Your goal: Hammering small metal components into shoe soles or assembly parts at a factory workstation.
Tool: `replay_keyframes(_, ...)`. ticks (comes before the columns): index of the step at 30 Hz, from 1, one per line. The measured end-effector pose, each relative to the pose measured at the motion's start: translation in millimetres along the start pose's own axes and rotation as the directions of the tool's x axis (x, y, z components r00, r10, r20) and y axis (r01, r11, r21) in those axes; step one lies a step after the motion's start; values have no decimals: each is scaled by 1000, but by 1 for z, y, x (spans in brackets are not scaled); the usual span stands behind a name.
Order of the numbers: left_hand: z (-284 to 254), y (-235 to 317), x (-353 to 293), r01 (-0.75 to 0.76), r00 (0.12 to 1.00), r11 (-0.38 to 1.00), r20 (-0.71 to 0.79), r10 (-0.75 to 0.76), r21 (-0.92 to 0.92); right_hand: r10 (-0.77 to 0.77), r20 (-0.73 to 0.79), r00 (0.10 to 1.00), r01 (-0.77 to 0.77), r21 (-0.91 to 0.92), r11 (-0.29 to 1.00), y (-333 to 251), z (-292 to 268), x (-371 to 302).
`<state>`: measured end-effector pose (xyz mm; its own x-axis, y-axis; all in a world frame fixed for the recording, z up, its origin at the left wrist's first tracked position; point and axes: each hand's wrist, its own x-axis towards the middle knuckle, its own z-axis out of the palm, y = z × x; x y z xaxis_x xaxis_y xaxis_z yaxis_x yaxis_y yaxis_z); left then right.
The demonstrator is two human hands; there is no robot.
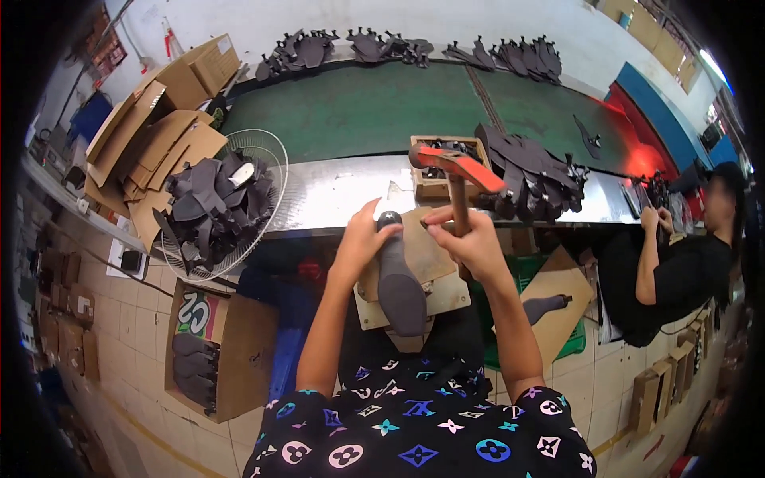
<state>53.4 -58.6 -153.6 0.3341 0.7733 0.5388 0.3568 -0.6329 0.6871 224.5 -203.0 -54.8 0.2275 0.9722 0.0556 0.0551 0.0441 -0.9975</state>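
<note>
My left hand [360, 239] grips the heel end of a dark grey shoe sole [401, 295], thumb across it. The sole lies toe toward me over a small work stand [450, 296] topped with a tan board [428, 251]. A dark round heel piece with a pale star-shaped mark shows at the far end. In my right hand [476, 245], a hammer [458, 166] with an orange head and wooden handle stands upright. Thumb and forefinger also pinch a small dark piece [425, 224], too small to name. The hammer head is raised over a wooden box [430, 190] of small dark parts.
A wire basket [279, 171] of soles stands left, beside flattened cardboard [143, 151]. More soles [538, 175] pile up right of the wooden box. Behind runs a green conveyor belt [351, 115]. Lower left is a carton [247, 358] with soles. A co-worker [677, 271] sits at right.
</note>
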Motion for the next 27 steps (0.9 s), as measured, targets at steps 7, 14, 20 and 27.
replay_keyframes(7,7,13,-15,180,934,981,327,-146,-74,33,34,999,-31,-64,997,57,7,44)
replay_keyframes(14,6,5,-18,-8,978,984,206,44,-176,-146,104,984,162,-162,973,80,6,50)
replay_keyframes(20,0,-2,-23,140,954,966,291,-72,-218,-372,219,902,430,-538,726,61,14,42)
replay_keyframes(27,3,-4,-23,213,955,919,269,-125,-330,-349,184,919,383,-623,682,47,22,26)
